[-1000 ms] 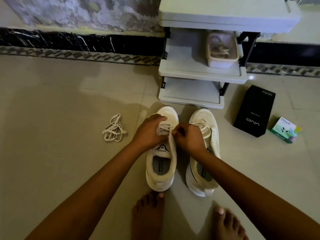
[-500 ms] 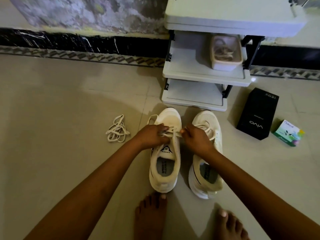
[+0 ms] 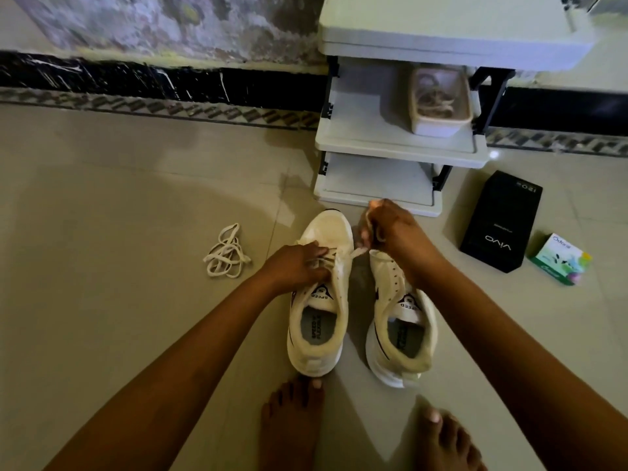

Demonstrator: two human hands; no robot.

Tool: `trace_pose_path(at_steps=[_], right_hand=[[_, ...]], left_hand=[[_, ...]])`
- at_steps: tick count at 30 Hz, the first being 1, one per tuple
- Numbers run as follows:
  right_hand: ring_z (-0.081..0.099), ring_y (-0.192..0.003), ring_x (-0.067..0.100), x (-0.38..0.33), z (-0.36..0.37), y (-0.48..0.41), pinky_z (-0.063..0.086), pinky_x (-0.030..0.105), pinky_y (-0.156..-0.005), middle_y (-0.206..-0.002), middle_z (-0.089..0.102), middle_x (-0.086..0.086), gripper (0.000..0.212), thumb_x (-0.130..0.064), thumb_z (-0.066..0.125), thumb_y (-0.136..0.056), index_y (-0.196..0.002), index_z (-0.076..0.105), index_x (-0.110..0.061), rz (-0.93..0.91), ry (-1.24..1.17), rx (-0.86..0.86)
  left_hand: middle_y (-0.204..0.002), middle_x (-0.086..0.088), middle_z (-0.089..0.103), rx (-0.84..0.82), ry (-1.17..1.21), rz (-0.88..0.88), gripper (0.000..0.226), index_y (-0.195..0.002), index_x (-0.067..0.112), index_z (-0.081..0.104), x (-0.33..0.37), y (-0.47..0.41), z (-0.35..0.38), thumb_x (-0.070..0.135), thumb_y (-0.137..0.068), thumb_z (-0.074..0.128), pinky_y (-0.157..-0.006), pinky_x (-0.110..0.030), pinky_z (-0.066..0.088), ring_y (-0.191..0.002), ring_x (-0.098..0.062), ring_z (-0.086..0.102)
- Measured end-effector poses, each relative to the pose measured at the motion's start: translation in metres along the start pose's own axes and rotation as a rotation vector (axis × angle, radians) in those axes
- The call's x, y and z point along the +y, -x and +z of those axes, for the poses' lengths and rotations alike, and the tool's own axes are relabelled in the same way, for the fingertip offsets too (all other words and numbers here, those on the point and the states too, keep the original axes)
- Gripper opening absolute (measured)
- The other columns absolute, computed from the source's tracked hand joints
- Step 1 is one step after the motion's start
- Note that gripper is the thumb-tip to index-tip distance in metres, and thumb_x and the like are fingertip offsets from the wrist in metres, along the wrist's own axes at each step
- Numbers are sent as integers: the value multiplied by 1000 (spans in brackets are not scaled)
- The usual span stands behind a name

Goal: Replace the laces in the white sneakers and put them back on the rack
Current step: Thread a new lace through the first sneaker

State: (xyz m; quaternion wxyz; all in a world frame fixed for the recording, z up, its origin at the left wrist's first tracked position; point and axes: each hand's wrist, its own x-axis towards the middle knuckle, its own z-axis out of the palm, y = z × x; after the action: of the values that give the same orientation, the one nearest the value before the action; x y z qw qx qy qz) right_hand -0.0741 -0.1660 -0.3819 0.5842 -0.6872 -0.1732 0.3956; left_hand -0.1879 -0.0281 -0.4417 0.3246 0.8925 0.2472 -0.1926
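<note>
Two white sneakers stand side by side on the tiled floor, toes towards the rack. My left hand [image 3: 299, 266] rests on the lacing of the left sneaker [image 3: 319, 300], fingers curled over the eyelets and the lace there. My right hand [image 3: 390, 232] is raised above the toe of the right sneaker [image 3: 401, 321] and pinches a white lace [image 3: 358, 252] that runs back to the left sneaker. The right sneaker shows bare eyelets. A loose bundle of white lace [image 3: 226, 256] lies on the floor to the left.
The white shoe rack [image 3: 390, 144] stands just beyond the sneakers; a pale tub [image 3: 440, 125] of laces sits on its middle shelf. A black box [image 3: 501, 222] and a small green box [image 3: 560, 260] lie on the floor at right. My bare feet are below the sneakers.
My right hand has lifted away from the left sneaker up and to the right, drawing the lace out. My left hand stays on the lacing.
</note>
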Motion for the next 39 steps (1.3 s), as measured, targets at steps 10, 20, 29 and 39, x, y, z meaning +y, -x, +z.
trace_pose_path(at_steps=[10, 20, 29, 39], right_hand=[[59, -98, 28, 60, 12, -7, 46, 32, -82, -107, 63, 16, 27, -23, 46, -98, -108, 61, -3, -46, 952, -60], [51, -63, 12, -25, 2, -1, 50, 24, -63, -73, 52, 1, 21, -24, 36, -101, -85, 46, -15, -48, -138, 46], [56, -96, 26, 61, 16, -3, 37, 25, -73, -106, 58, 13, 26, -25, 47, -97, -108, 58, -4, -100, 1010, -55], [64, -76, 15, 8, 3, 10, 50, 29, -71, -82, 66, 3, 24, -20, 35, -102, -86, 51, -14, 40, -28, -23]], left_hand=[[-155, 1, 26, 14, 30, 8, 56, -143, 26, 38, 0, 0, 2, 38, -91, 56, -107, -32, 30, -136, -23, 35], [-155, 5, 24, -7, -43, 9, 56, -144, 31, 35, -2, -1, 2, 43, -92, 53, -106, -30, 29, -136, -22, 35], [-155, 1, 27, 13, 13, 15, 55, -143, 28, 36, 1, 2, 2, 38, -92, 55, -107, -33, 31, -135, -24, 36], [-156, 2, 23, -7, -28, 23, 60, -146, 29, 32, -1, 0, 2, 43, -92, 52, -105, -30, 30, -137, -22, 33]])
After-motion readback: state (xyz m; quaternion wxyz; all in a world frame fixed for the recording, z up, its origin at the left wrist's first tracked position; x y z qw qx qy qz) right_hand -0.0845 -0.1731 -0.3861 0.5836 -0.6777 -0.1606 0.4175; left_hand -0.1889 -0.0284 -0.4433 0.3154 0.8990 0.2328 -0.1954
